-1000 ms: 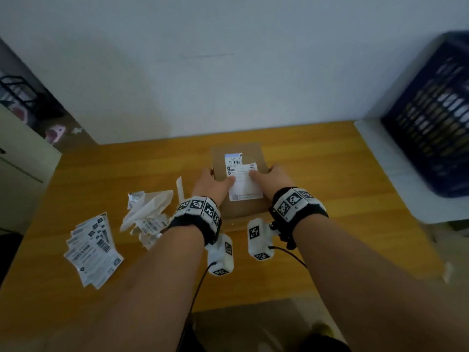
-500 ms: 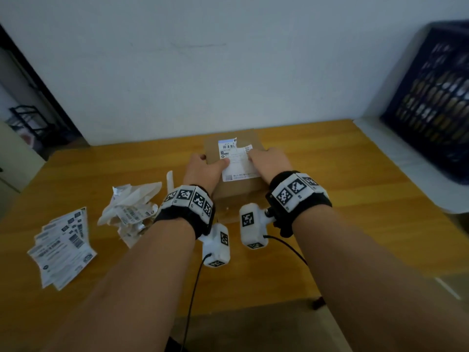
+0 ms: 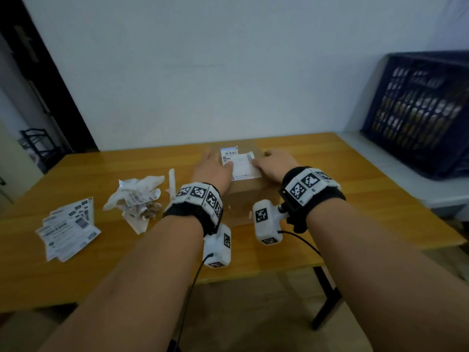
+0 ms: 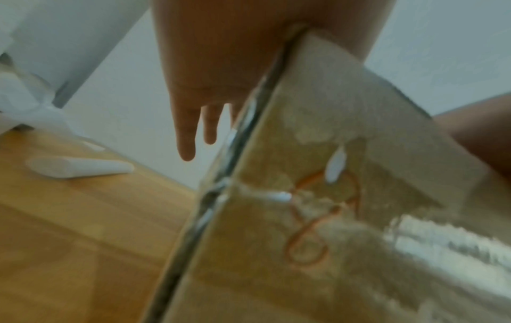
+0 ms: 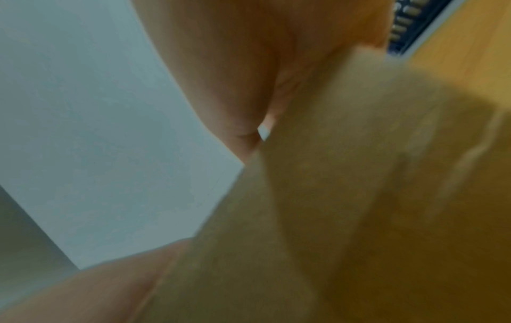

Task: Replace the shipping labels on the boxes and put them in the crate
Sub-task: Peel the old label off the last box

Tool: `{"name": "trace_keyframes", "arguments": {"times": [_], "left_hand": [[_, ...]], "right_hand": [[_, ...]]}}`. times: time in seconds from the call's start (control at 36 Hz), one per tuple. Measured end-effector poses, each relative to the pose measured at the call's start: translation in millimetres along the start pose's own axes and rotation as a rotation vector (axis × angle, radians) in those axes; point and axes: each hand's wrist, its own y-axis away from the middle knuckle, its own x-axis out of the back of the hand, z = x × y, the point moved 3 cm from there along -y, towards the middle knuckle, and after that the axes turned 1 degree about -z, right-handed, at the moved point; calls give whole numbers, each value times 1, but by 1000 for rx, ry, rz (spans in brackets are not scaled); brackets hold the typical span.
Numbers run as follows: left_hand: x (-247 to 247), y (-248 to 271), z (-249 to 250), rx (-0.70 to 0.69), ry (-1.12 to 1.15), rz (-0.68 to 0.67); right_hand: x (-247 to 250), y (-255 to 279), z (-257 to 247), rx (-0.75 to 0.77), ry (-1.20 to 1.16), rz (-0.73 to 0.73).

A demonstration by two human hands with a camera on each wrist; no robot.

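Note:
A brown cardboard box (image 3: 241, 196) stands on the wooden table (image 3: 330, 174) with a white shipping label (image 3: 241, 165) on its top. My left hand (image 3: 213, 168) lies on the box's left part, thumb on the label. In the left wrist view its fingers (image 4: 186, 139) hang straight beside the box (image 4: 318, 218), clear of its side. My right hand (image 3: 274, 163) sits on the right part, thumb at the label's right edge, fingers curled over the far right corner. The right wrist view is blurred, showing palm (image 5: 235, 54) against cardboard (image 5: 331, 196). The dark blue crate (image 3: 418, 110) stands at the far right.
A fanned stack of fresh labels (image 3: 68, 227) lies at the table's left. Crumpled peeled labels (image 3: 137, 196) and a rolled white strip (image 3: 172, 181) lie just left of the box. The crate rests on a white ledge (image 3: 406, 179) beside the table. A wall runs behind.
My right hand has slid off the label's middle to the box's right edge. The left thumb has moved up the label. The head view has tilted up, showing more of the crate.

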Motion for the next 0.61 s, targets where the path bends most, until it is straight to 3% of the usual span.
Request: {"name": "trace_keyframes", "arguments": {"times": [0.11,0.19,0.61], "left_hand": [[-3,2,-1,-25,-10,-18],[-3,0,0,-37,-23,-3],[-4,-5,4,-35,-119,32]], "right_hand": [[5,1,9,15,-191,154],[9,-1,7,61,-200,210],[8,-13,-15,193,155,173]]}}
